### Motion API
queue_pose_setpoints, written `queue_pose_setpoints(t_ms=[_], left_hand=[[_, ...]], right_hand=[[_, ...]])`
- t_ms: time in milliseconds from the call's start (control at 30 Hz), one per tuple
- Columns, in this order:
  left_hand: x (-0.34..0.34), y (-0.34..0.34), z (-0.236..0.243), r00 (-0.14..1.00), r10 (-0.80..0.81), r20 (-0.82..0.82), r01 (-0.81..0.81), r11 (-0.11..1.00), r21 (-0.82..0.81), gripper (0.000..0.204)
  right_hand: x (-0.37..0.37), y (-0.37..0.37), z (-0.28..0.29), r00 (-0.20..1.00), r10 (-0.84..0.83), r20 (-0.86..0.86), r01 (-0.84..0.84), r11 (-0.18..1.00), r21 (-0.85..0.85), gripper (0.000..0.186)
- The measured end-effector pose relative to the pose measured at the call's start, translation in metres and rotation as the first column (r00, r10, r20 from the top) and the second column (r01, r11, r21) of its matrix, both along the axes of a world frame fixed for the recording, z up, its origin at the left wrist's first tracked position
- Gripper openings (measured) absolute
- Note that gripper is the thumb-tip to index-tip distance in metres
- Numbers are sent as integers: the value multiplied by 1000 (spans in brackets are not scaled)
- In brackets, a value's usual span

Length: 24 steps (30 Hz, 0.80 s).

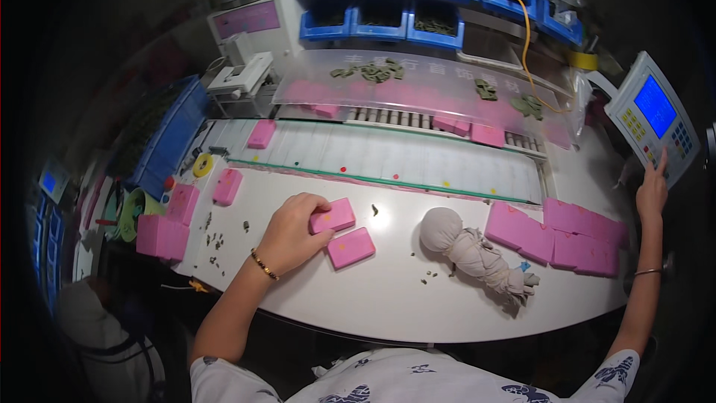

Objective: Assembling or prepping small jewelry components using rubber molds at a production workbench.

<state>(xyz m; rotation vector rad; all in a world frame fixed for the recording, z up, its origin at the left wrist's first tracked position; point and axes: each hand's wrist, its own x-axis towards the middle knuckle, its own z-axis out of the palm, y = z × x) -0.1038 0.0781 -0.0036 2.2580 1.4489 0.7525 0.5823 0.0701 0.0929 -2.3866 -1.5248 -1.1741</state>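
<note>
My left hand (291, 227) grips a pink rectangular block (333, 216) on the white worktable (388, 291). A second pink block (351, 247) lies right beside it, just nearer me. My right hand (652, 190) is stretched out to the far right, one finger pressing the keypad of a white control panel (655, 125) with a blue screen. A knotted bundle of grey-white cloth (477, 250) lies on the table between my two hands.
A row of pink blocks (567, 233) lies at the right and more are stacked at the left edge (168, 227). A white conveyor (373, 153) carries pink blocks behind the table. Blue bins (380, 22) of dark green parts stand at the back. Small dark bits lie scattered on the table.
</note>
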Motion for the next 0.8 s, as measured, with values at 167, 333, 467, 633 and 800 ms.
queue_pose_setpoints(t_ms=[167,333,467,633,800], left_hand=[[-16,36,-4,964,202,176,-191,979,-77,30],[-57,109,-31,900,435,17,-429,881,197,37],[-54,131,-42,895,445,-10,-429,869,247,41],[-24,97,-17,848,516,-122,-397,771,498,43],[28,6,8,993,-116,-17,114,989,-92,41]], right_hand=[[17,-2,13,999,-23,27,24,999,-25,23],[-30,-9,12,990,136,23,-137,989,52,23],[-139,-21,4,829,355,-432,-334,934,128,26],[-250,-46,-9,664,572,-482,-598,793,116,28],[-287,-55,-28,563,678,-472,-758,652,32,27]])
